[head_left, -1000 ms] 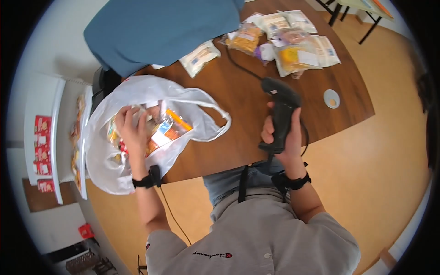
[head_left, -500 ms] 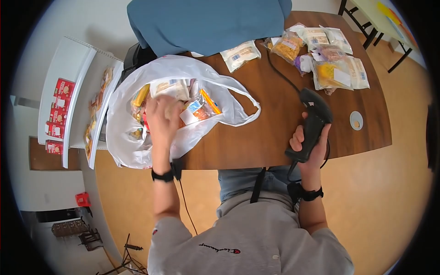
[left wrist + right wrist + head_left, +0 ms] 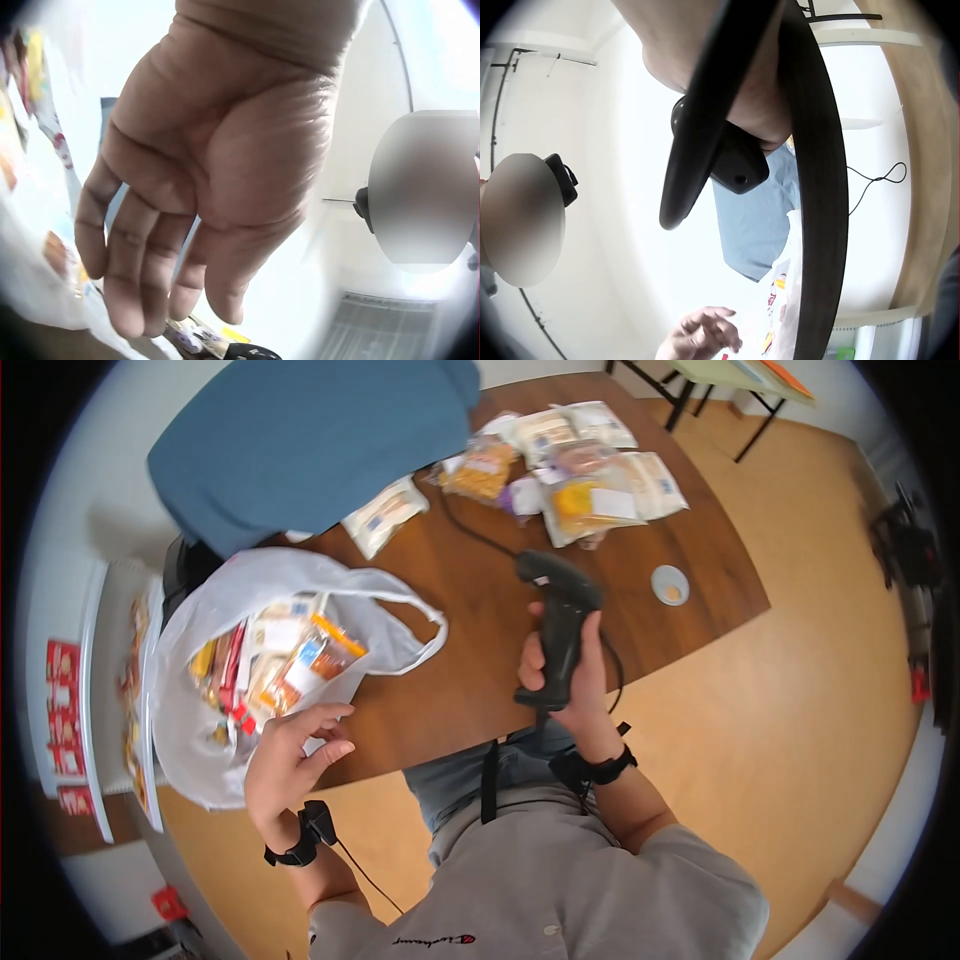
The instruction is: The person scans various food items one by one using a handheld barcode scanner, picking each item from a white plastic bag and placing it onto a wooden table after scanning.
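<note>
My right hand (image 3: 588,695) grips the handle of a black corded barcode scanner (image 3: 562,630), held upright near the table's front edge. In the right wrist view the scanner (image 3: 739,161) shows only partly, behind a dark cable. My left hand (image 3: 285,760) hovers at the near rim of a white plastic bag (image 3: 185,755), palm empty and fingers loosely bent. The left wrist view shows that same hand (image 3: 202,165) from the palm side, holding nothing. Inside the open bag lie several packaged foods, among them an orange-and-clear packet (image 3: 315,665) and a red-wrapped item (image 3: 232,665).
At the back of the wooden table (image 3: 480,650) several food packets (image 3: 610,505) lie in a pile. One pale packet (image 3: 385,517) lies beside a blue cloth-covered object (image 3: 310,440). A small round container (image 3: 670,585) stands at the right. Shelves (image 3: 100,700) with red boxes are at left.
My left hand has drawn back out of the bag toward me, with nothing in it, uncovering the packets inside. The right hand keeps holding the scanner. The head view has shifted.
</note>
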The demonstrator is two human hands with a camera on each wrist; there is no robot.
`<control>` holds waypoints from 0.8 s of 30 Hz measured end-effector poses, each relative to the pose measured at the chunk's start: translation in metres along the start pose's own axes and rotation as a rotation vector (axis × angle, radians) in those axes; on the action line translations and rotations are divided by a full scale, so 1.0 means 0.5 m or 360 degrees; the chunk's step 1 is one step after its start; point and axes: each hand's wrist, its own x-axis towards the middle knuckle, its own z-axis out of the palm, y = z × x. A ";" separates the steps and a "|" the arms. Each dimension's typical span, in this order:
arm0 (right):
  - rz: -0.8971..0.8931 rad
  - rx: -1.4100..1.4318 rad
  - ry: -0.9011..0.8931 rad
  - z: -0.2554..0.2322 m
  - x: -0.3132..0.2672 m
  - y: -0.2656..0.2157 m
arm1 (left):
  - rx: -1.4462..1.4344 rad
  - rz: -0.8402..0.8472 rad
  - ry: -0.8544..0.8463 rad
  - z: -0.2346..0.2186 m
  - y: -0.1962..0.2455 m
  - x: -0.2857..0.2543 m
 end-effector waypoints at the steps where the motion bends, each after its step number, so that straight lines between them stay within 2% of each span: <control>1: -0.0051 -0.0010 0.0014 -0.002 0.000 0.000 | 0.0002 0.0047 -0.0026 -0.001 0.016 0.030; 3: -0.0014 0.0015 -0.0044 -0.003 0.001 0.001 | 0.0031 0.0405 0.0201 0.011 0.062 0.108; 5: -0.0023 -0.0029 -0.0035 0.000 0.001 0.001 | -0.0207 0.0245 0.0278 0.022 0.099 0.226; 6: -0.0021 -0.0031 -0.0039 0.000 0.001 0.001 | -0.0222 0.0476 0.0433 0.036 0.078 0.311; 7: -0.0016 -0.0033 -0.0044 0.000 0.002 0.002 | -0.0043 0.0267 0.0481 0.036 0.087 0.386; 8: -0.0018 -0.0048 -0.0050 0.002 0.001 0.002 | -0.0094 0.0430 0.0711 0.055 0.085 0.458; 10: -0.0025 -0.0063 -0.0024 0.005 -0.001 0.000 | 0.0162 0.0230 0.0819 0.079 0.093 0.575; 11: -0.0043 -0.0069 -0.0024 0.004 -0.002 -0.001 | 0.0157 0.0249 0.0816 0.097 0.095 0.616; 12: -0.0041 -0.0071 -0.0031 0.004 -0.003 -0.001 | 0.0276 0.0117 0.0796 0.112 0.101 0.646; 13: -0.0038 -0.0069 -0.0039 0.004 -0.003 0.000 | 0.0400 -0.0017 0.0774 0.125 0.100 0.668; 16: -0.0058 -0.0057 -0.0044 0.006 -0.003 0.001 | 0.0602 -0.0099 0.0741 0.150 0.114 0.659; 20: -0.0036 -0.0059 -0.0052 0.010 -0.001 0.001 | 0.0474 -0.0160 0.0834 0.168 0.098 0.649; 22: -0.0035 -0.0092 -0.0060 0.007 -0.001 0.001 | 0.0345 0.0013 0.0905 0.161 0.085 0.641; 23: -0.0029 -0.0092 -0.0072 0.009 0.000 0.000 | 0.0349 0.0009 0.0917 0.156 0.074 0.636; 24: -0.0033 -0.0108 -0.0060 0.012 -0.001 0.000 | 0.0272 0.0176 0.1005 0.151 0.061 0.630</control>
